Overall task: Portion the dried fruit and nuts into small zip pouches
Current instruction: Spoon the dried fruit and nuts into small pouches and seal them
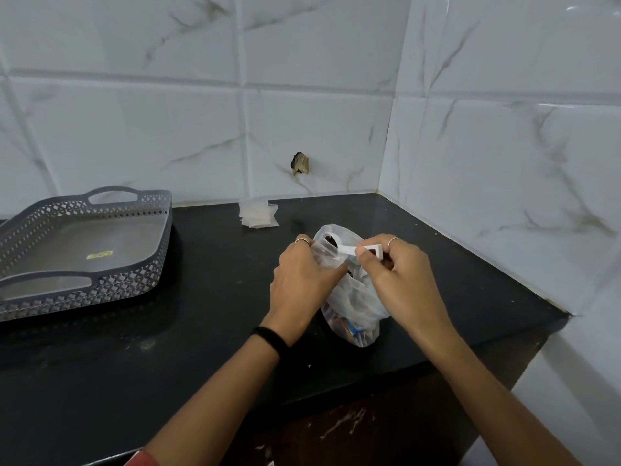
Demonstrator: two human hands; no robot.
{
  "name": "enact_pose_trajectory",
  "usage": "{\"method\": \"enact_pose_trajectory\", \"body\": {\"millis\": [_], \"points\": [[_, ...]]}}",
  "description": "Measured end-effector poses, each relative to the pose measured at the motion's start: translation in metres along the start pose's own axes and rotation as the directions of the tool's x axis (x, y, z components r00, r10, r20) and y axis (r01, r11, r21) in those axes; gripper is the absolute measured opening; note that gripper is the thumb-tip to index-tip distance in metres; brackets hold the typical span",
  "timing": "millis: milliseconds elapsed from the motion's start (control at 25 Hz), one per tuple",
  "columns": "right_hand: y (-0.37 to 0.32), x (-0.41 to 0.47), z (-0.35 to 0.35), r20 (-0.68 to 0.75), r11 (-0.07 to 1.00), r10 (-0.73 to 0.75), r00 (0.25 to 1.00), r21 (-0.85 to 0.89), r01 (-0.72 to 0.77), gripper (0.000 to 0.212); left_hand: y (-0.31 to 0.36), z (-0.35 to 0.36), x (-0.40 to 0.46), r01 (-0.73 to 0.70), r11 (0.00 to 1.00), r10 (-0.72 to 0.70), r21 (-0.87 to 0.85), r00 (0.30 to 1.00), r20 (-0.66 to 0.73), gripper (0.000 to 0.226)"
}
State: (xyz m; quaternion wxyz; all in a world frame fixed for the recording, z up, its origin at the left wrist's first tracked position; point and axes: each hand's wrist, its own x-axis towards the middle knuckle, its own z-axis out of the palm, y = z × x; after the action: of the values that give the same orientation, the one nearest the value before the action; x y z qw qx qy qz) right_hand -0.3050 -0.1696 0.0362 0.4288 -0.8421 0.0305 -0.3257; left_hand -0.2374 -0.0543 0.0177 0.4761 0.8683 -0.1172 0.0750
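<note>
Dried fruit and nuts (342, 326) are kept inside a thin clear plastic bag (353, 297) that stands on the black counter (201, 314), near the corner of the tiled wall (302, 95). Only dark and coloured shapes are seen through the plastic at the bag's bottom, so the pieces cannot be told apart. A grey latticed tray (50, 230) with two handles is set at the left side of the counter, well apart from the bag, and a yellow sticker (99, 254) is seen on its floor.

A small clear pouch (324, 252) is gripped at its mouth by the left hand (302, 274), whose fingers are curled round the plastic just above the bag. A white plastic scoop (353, 249) is pinched by its handle between the thumb and fingers of the right hand (400, 277), and its round bowl, with something dark in it, is held at the pouch's mouth.

A loose stack of empty small pouches (257, 213) is laid near the wall, behind the bag. A black band (270, 339) is worn on the left wrist, and rings are worn on both hands.
</note>
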Motion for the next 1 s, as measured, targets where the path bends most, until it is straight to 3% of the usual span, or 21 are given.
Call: {"method": "enact_pose_trajectory", "body": {"millis": [120, 280, 360, 480, 600, 760, 1000], "points": [[0.006, -0.003, 0.004, 0.053, 0.951, -0.214, 0.975, -0.216, 0.22, 0.014, -0.006, 0.0, 0.002, -0.018, 1.0, 0.017, -0.015, 1.0, -0.009, 0.04], [0.009, -0.001, 0.002, 0.141, 0.724, -0.499, 0.855, -0.475, 0.5, 0.029, -0.013, -0.002, 0.0, -0.038, 0.992, 0.036, -0.123, 0.999, -0.019, 0.034], [0.006, -0.002, 0.002, 0.138, 0.745, -0.498, 0.856, -0.438, 0.504, 0.024, -0.015, -0.004, -0.001, -0.051, 0.986, 0.047, -0.161, 0.999, -0.024, 0.034], [-0.005, -0.004, -0.002, 0.043, 0.977, -0.212, 0.976, -0.002, 0.213, 0.011, -0.016, -0.007, 0.0, -0.081, 0.975, 0.076, -0.205, 0.997, -0.031, 0.035], [-0.003, 0.005, -0.012, -0.042, 0.957, 0.14, 0.989, 0.263, -0.124, 0.013, -0.019, -0.012, -0.006, -0.103, 0.959, 0.099, -0.265, 0.995, -0.029, 0.034], [0.024, 0.014, -0.018, -0.057, 0.862, 0.453, 0.89, 0.284, -0.421, 0.015, -0.033, -0.021, -0.019, -0.094, 0.944, 0.075, -0.317, 0.995, -0.072, 0.032], [0.048, 0.012, -0.009, -0.065, 0.777, 0.62, 0.782, 0.189, -0.6, 0.008, -0.045, -0.029, -0.033, -0.034, 0.947, 0.015, -0.32, 0.998, -0.062, 0.031]]}}
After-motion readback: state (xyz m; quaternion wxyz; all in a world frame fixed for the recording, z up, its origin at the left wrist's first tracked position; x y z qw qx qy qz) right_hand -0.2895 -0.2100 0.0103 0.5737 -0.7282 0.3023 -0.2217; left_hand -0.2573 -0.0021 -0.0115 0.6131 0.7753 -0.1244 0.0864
